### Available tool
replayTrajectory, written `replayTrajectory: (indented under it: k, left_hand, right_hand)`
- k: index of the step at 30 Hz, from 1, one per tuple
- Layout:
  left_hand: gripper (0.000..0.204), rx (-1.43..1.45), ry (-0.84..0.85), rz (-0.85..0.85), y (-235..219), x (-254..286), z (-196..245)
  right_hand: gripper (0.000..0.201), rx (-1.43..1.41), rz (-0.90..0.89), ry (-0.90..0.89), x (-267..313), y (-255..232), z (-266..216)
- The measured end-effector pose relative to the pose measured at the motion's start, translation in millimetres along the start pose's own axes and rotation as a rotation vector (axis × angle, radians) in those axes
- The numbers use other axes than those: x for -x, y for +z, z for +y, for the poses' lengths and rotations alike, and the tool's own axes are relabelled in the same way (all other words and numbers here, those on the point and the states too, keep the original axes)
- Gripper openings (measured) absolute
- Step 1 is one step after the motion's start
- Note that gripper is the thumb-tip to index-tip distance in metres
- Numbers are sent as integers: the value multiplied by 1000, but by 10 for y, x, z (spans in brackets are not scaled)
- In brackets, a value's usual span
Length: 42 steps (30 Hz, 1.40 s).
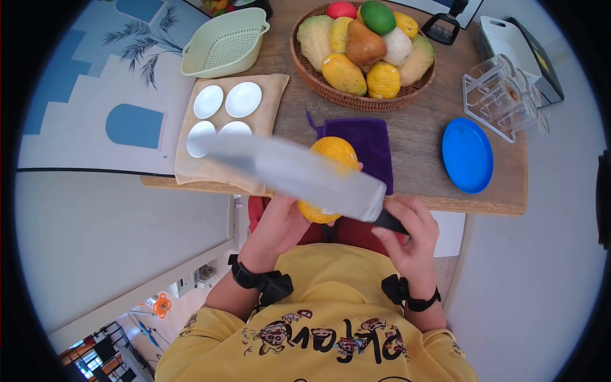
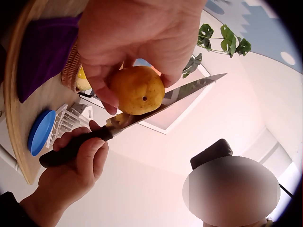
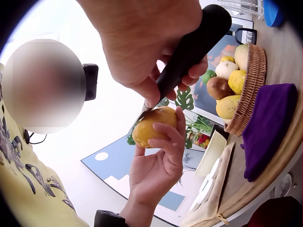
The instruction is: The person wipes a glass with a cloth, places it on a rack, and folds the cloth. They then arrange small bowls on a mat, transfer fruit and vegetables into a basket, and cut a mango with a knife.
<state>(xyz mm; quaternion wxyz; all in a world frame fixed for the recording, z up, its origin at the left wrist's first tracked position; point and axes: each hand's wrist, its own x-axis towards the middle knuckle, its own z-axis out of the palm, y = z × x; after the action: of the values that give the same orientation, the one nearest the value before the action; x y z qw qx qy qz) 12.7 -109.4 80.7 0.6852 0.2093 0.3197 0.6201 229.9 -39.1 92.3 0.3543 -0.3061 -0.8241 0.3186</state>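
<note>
A yellow oval fruit (image 1: 334, 150) with a small dark hole in its skin is gripped by my left hand (image 1: 280, 223), thumb and fingers round it. My right hand (image 1: 414, 237) holds the black handle (image 3: 191, 52) of a large kitchen knife (image 1: 305, 177), fingers curled about it. In the head view the broad blade crosses in front of the fruit and hides its middle. Seen from the left wrist, the blade (image 2: 189, 90) runs right along the fruit's side, its tip pointing past my left hand. Both hands are just off the table's front edge.
On the table (image 1: 420, 137) are a purple cloth bag (image 1: 375, 149), a wicker basket (image 1: 347, 100) of fruit, and a blue plate (image 1: 468, 156). White dishes (image 1: 244, 99) sit on a beige mat (image 1: 270, 102) at left, near a green colander (image 1: 223, 44). A glass rack (image 1: 490, 118) stands at right.
</note>
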Motion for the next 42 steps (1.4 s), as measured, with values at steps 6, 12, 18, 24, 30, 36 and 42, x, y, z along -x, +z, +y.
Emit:
replayTrajectory:
  k: [6, 12, 18, 24, 30, 36, 42]
  left_hand:
    - [62, 9, 127, -24, -45, 46, -50]
    - [68, 84, 52, 5, -96, 64, -68]
    - [67, -44, 109, 71, 64, 36, 7]
    - [83, 105, 64, 29, 79, 0, 46]
    - [83, 104, 55, -40, 54, 63, 63]
    - [84, 279, 51, 37, 37, 48, 9]
    - [77, 161, 12, -79, 20, 63, 75]
  right_hand:
    - [34, -1, 53, 182, 2, -31, 13]
    - [36, 15, -9, -6, -1, -36, -59]
    - [35, 18, 56, 175, 5, -42, -6]
    - [33, 10, -9, 2, -3, -41, -63]
    - [35, 28, 83, 149, 17, -4, 34]
    - [36, 32, -75, 14, 24, -17, -67]
    - [34, 45, 72, 63, 11, 19, 20]
